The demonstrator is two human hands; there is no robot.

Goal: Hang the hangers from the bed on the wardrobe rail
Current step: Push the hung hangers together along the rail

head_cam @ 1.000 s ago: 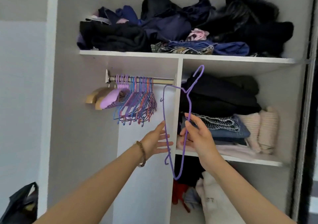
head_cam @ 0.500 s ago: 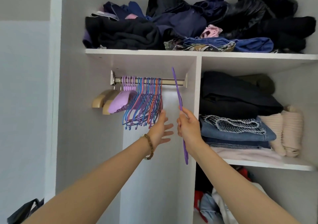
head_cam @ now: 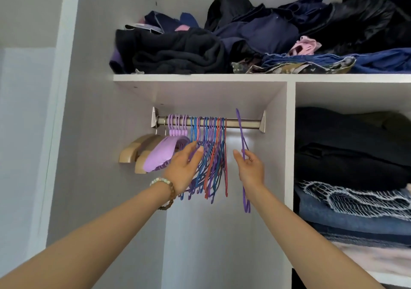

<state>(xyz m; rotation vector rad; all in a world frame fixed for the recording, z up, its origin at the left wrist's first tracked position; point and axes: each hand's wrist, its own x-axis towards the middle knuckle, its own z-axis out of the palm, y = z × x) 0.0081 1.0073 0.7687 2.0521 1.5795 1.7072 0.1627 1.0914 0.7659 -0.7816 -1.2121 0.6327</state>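
Both forearms reach up into the wardrobe's left bay. Left hand point(head_cam: 184, 168), beaded bracelet point(head_cam: 165, 191) at the wrist, has its grip released, fingers spread against the bunch of thin coloured hangers point(head_cam: 211, 155), apparently pushing them left. Right hand point(head_cam: 251, 168) pinches the shoulder of one purple wire hanger point(head_cam: 241, 133), seen edge-on, hook at rail height. Can't tell if the hook is over the rail point(head_cam: 244, 123) or just in front of it; judging the step as seating the hook on the bare stretch right of the bunch. Risks: release before the hook is over the bar and it drops to the wardrobe floor; the hanger is thin and springy, so a twist in the pinch could swing the hook off. If the left hand lets go, the bunch could slide back into the gap and tangle with the new one. Further back on the rail, left end: purple padded hangers point(head_cam: 160, 155) and two wooden hangers point(head_cam: 133, 153), all empty. No bed in view, so remaining count unknown. Containers: top shelf point(head_cam: 200, 78) is piled with loose dark clothes, a pink item and denim. Right bay: folded black garments above, stacked jeans on the shelf below with a white fringed piece on top, pale fabric under that.
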